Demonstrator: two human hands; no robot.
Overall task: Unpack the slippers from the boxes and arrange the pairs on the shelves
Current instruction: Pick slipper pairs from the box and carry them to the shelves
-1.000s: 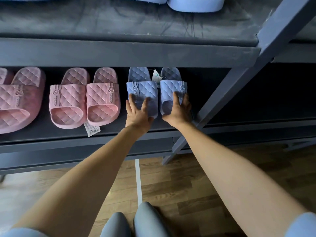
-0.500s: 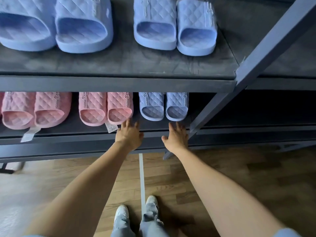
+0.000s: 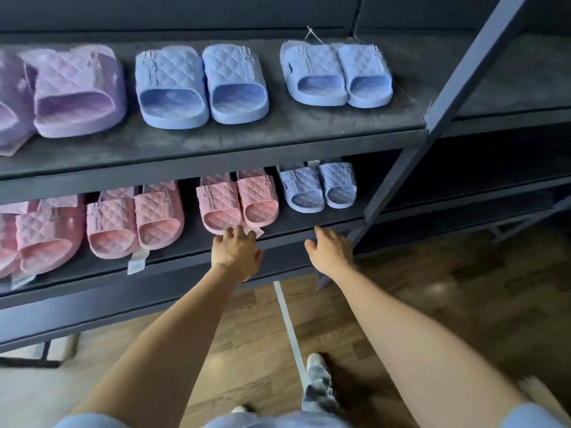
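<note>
Blue slippers [image 3: 318, 188] lie at twelve o'clock from our right hand [image 3: 332, 253], pink slippers [image 3: 238, 202] likewise from our left hand [image 3: 236, 254]; both spread, empty. Post [image 3: 397, 180] at two.

The left arm [image 3: 173, 335] and the right arm [image 3: 401, 332] are bare and reach straight out in front. The left hand [image 3: 238, 254] is flat, palm down, with its fingers a little apart. The right hand [image 3: 330, 251] is palm down too, fingers loose. The hands are side by side, not touching.
</note>
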